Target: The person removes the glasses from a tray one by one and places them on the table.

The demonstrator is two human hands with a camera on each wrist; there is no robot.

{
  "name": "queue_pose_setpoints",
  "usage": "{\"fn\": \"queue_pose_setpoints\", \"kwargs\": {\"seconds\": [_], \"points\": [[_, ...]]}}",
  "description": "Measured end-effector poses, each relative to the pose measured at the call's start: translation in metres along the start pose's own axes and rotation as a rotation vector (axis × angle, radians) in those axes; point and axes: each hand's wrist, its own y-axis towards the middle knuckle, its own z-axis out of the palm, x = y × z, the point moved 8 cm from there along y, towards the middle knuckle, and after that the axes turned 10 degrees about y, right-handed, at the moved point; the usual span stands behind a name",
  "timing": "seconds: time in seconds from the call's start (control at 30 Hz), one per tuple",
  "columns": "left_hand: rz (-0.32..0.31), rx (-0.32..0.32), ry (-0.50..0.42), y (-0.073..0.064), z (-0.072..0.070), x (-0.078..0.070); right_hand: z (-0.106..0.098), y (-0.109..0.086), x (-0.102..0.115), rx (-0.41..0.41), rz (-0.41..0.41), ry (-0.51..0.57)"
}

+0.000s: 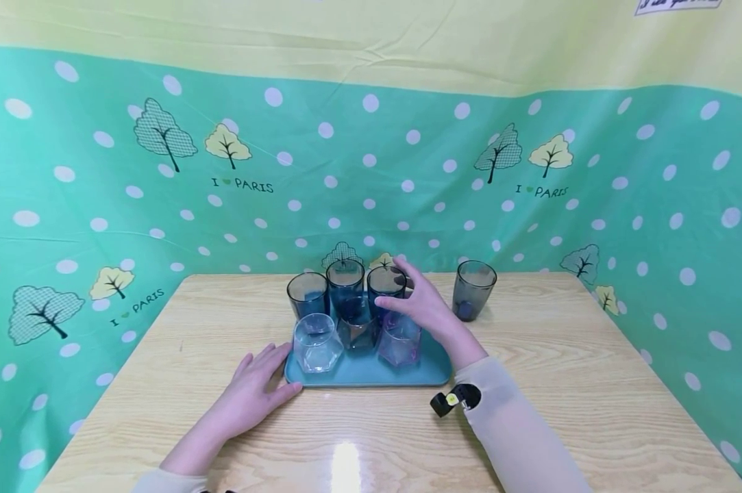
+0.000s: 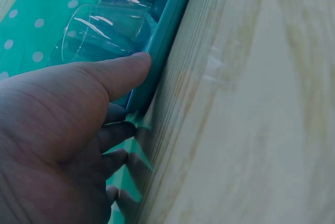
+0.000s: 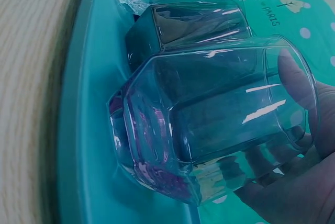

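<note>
On a blue tray stand two rows of glasses. Three tall dark blue glasses form the back row; my right hand grips the rightmost dark blue glass, thumb across its front and fingers at its far side. In the right wrist view a purple-tinted glass partly covers that grip. The front row has this purple glass, a dark grey glass and a clear faceted glass. My left hand touches the tray's front left corner, its thumb at the front rim, its fingers fairly straight beside the left edge.
A tall grey glass stands on the wooden table, right of the tray near the back edge. Behind the table hangs a green dotted cloth. A small black device sits on the right sleeve.
</note>
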Motion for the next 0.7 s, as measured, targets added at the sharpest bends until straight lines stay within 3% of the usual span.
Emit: {"fn": "queue_pose_setpoints", "kwargs": {"seconds": [0.7], "points": [[-0.001, 0.004, 0.007, 0.001, 0.0025, 0.0024, 0.0024, 0.0012, -0.0046, -0.003, -0.009, 0.008]]}}
